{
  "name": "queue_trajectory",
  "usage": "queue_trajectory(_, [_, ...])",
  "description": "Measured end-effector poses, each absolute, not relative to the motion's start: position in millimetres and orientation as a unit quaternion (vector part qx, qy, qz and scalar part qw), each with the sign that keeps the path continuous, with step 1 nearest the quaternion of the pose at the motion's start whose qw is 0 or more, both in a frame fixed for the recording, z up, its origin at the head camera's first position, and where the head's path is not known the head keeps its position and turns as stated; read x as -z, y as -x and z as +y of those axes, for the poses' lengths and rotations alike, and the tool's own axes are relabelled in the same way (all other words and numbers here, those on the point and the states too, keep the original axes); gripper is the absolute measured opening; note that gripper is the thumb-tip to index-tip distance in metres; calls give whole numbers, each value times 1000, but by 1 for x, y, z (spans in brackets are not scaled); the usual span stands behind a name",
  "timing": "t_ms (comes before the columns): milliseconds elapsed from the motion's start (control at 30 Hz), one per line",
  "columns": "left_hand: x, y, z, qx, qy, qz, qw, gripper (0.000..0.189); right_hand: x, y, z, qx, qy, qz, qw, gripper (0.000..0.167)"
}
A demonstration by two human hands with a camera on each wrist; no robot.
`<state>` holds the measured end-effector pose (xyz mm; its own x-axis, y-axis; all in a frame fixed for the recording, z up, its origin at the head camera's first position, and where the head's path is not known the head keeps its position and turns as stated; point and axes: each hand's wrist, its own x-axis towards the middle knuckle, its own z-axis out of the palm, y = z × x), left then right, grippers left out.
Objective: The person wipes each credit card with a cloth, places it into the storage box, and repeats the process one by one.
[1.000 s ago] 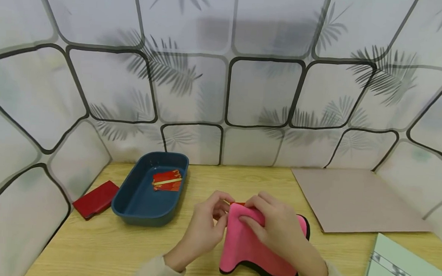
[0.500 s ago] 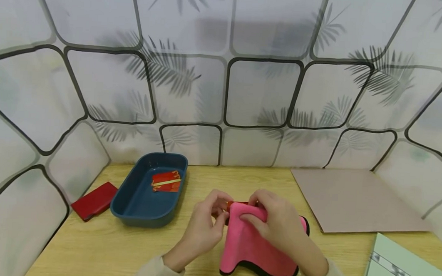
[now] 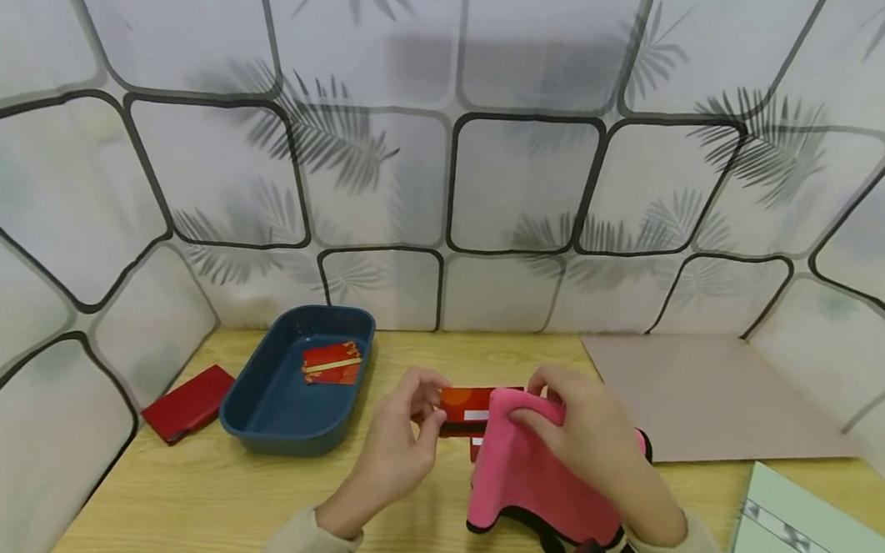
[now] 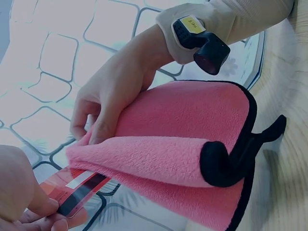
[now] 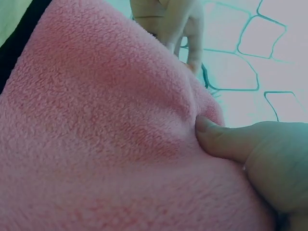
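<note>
My left hand point(image 3: 396, 441) pinches the left end of a red bank card point(image 3: 464, 401), which has a black stripe and a white strip. The card's other end goes behind a pink fleece cloth point(image 3: 544, 482) with black edging. A second red piece peeks out just below the card. My right hand point(image 3: 592, 435) pinches the cloth's folded upper edge between thumb and fingers. In the left wrist view, the card point(image 4: 79, 187) pokes out of the fold of the pink cloth point(image 4: 192, 106). The right thumb point(image 5: 226, 139) presses into the fleece in the right wrist view.
A blue tray point(image 3: 272, 430) holding a red and gold packet point(image 3: 333, 363) stands at the left, beside a red wallet-like item point(image 3: 190, 403). To the right lie a grey-brown board point(image 3: 714, 399) and a pale green box or book point(image 3: 812, 530). A patterned curtain closes off the back.
My left hand and the cloth have drawn apart, so much more of the red card shows. The right hand and cloth have shifted right and slightly up.
</note>
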<state>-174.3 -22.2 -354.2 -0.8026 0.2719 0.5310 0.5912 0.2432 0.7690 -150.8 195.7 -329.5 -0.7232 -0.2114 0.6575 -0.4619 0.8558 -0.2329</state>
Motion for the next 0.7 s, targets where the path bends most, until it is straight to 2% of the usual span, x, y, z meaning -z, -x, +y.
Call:
queue_trajectory(167, [352,176,-25,556,272,-768,162,32,325,149,202,-176,-148,-920,316,33])
queue_trajectory(400, [349,183,-29,567,273,-742,229,37,314,146,218,-143,-72,-928,337,30])
queue_trajectory(600, [353,186,-30,590,262,-723,246,28,311,143,219,-131,-88,-913,377,31])
queue_trajectory(700, [354,186,-31,607,264,-713,231,27,312,142,216,-137,-107,-907,384,34])
